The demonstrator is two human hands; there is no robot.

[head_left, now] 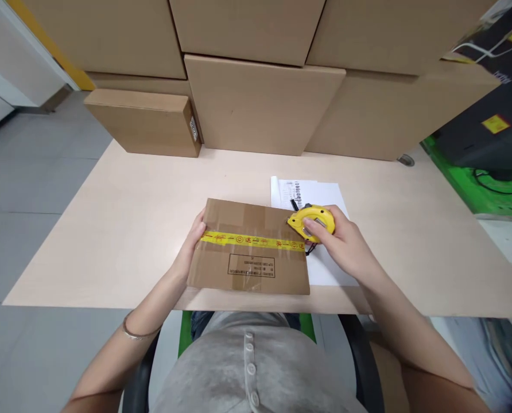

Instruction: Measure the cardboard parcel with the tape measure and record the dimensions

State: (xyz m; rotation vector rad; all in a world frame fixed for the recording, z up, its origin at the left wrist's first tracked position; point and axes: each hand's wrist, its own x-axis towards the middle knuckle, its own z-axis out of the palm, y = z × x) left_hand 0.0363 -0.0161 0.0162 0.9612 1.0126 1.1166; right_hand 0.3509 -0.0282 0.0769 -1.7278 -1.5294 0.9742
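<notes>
A brown cardboard box with yellow printed tape across its top and a black-framed printed label lies near the table's front edge. My left hand grips the box by its left side, the fingers partly hidden behind it. In my right hand is a yellow tape measure, held at the box's right edge with the thumb on its face. I cannot tell whether any blade is pulled out. Beneath the box and right hand lie white paper sheets with some print. A small black object pokes out beside the tape measure.
Large cardboard boxes line the back of the pale wooden table. A flatter box stands at the back left. To the right are a dark case with yellow labels and a green surface. Chair armrests flank me below.
</notes>
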